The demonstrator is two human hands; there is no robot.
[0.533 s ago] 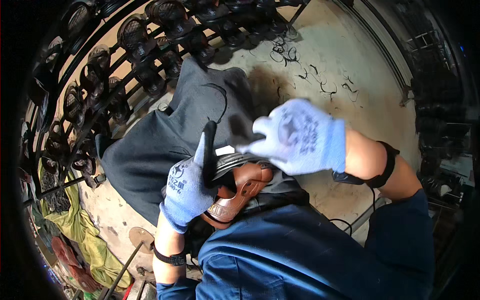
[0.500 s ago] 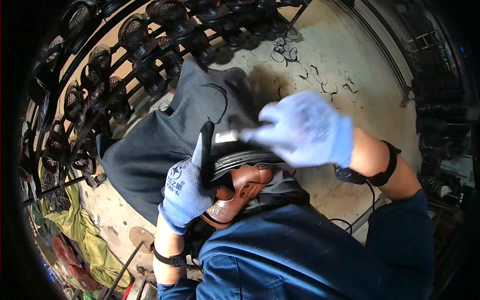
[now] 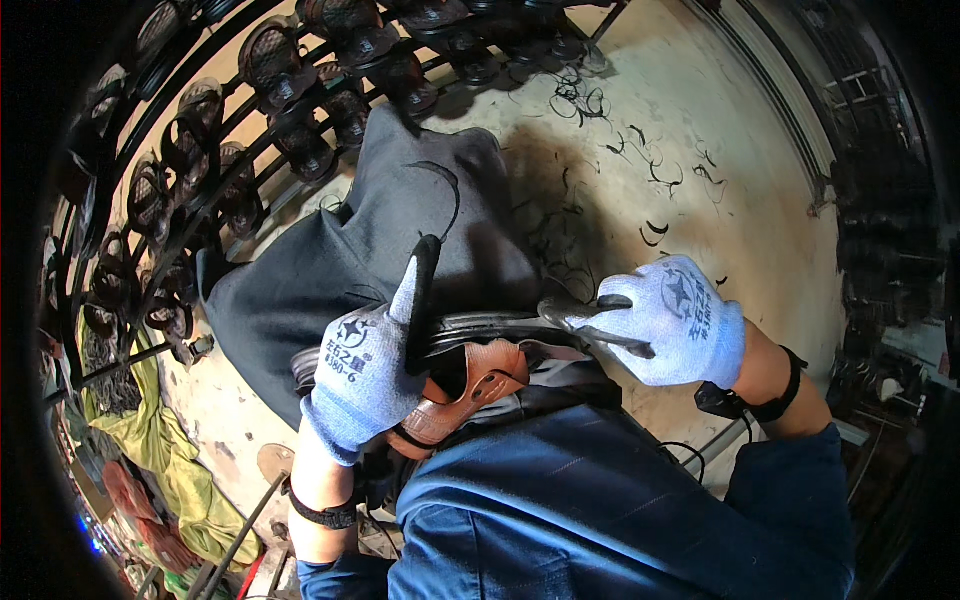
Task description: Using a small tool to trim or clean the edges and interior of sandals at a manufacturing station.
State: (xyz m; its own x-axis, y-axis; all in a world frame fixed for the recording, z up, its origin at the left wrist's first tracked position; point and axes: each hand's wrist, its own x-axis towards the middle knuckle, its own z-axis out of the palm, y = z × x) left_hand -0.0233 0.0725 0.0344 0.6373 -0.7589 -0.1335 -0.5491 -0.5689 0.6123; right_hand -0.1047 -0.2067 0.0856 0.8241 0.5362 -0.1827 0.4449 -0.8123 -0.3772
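Across my lap lies a sandal with a brown leather upper (image 3: 478,388) and a ridged black sole (image 3: 480,327), the sole turned away from me. My left hand (image 3: 375,365), in a light blue glove with black-coated fingers, grips it at the left, the index finger stretched along the sole. At the sole's right end, my gloved right hand (image 3: 650,315) is closed, its fingertips touching or very near the edge. The short pale blade seen in it earlier is hidden now. A dark grey cloth (image 3: 330,270) covers my knees, with a thin curved black strip (image 3: 452,190) on it.
Black racks bearing several dark sandals (image 3: 275,65) curve along the left and far side. Thin black trimmings (image 3: 580,95) litter the pale floor. At lower left lie a yellow-green cloth (image 3: 165,460) and a metal rod (image 3: 240,540). Dark shelving stands on the right.
My right hand has moved right and slightly down from above the sole to its right end, and the blade has gone out of sight. The sandal has shifted slightly left in my left hand.
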